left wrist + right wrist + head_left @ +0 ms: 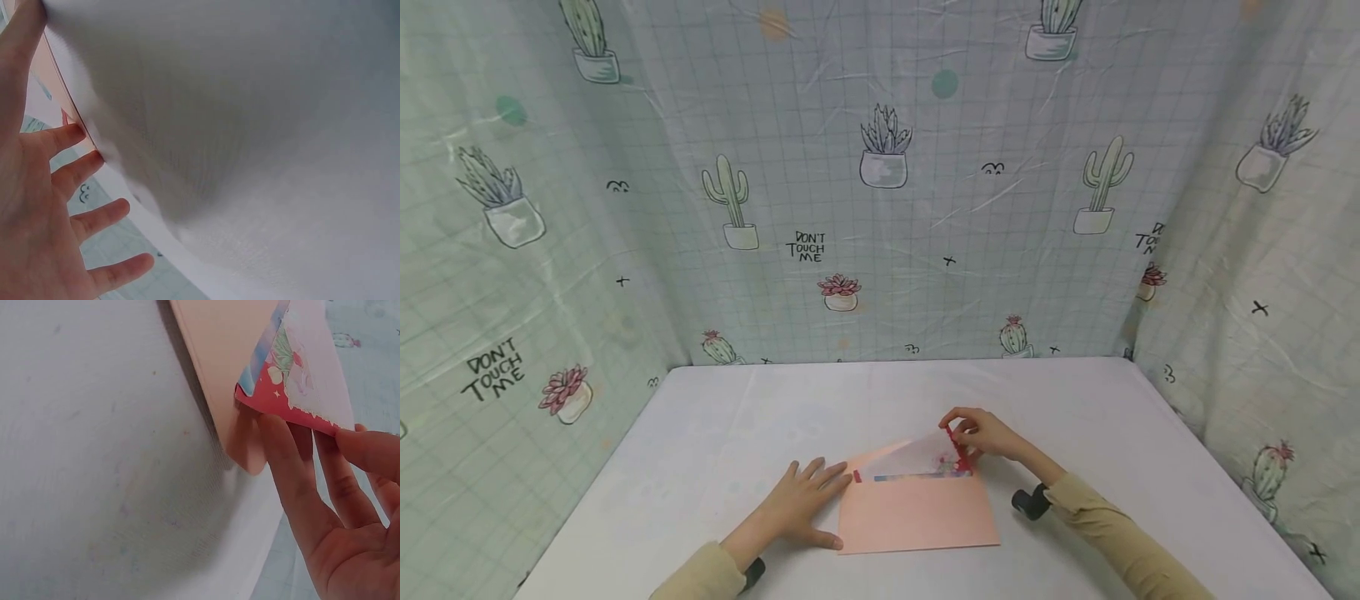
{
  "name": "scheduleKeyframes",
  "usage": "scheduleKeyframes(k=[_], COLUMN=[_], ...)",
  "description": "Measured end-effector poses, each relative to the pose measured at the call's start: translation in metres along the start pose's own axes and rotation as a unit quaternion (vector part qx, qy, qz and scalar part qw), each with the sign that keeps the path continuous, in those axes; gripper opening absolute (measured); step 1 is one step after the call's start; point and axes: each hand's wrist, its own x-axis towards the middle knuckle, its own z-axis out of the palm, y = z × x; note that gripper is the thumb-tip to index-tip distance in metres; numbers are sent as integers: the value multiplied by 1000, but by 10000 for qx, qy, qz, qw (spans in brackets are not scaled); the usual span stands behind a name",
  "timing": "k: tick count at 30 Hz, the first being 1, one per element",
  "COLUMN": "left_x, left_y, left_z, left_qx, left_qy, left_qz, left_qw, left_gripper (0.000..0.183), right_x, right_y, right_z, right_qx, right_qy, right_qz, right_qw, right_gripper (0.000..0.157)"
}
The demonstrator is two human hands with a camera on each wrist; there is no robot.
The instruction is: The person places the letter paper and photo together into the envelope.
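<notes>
A peach envelope point(919, 517) lies on the white table, its long side facing me. A pale printed card point(913, 458) with red and blue edging sticks out of its far side, the lower part hidden inside. My right hand point(987, 433) pinches the card's red right edge between thumb and fingers. In the right wrist view the card point(322, 375) stands tilted over the envelope point(219, 356), floral print showing. My left hand point(802, 502) is spread at the envelope's left edge, thumb near the front corner. The left wrist view shows the fingertips point(90, 164) right at that edge.
The white table point(722, 433) reaches back to a curtain point(955, 208) printed with cacti, which also hangs at both sides. A black wrist camera point(1032, 502) sits below the right wrist, and another point(754, 575) below the left one.
</notes>
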Motion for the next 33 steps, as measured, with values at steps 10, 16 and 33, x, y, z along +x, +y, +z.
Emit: scheduleKeyframes(k=[10, 16, 33], left_x=[-1, -1, 0], left_y=[1, 1, 0], left_z=[-2, -1, 1], left_qx=[-47, -9, 2], left_qy=[57, 42, -1], left_qz=[-9, -15, -7], left_qw=[10000, 10000, 10000], left_gripper=[92, 92, 92], right_x=[-4, -6, -11], right_y=[-7, 1, 7], right_z=[3, -1, -2], right_qx=[203, 248, -665], right_qy=[-120, -250, -176], right_qz=[-36, 67, 36], right_qw=[9997, 9994, 9976], right_gripper=[20, 18, 17])
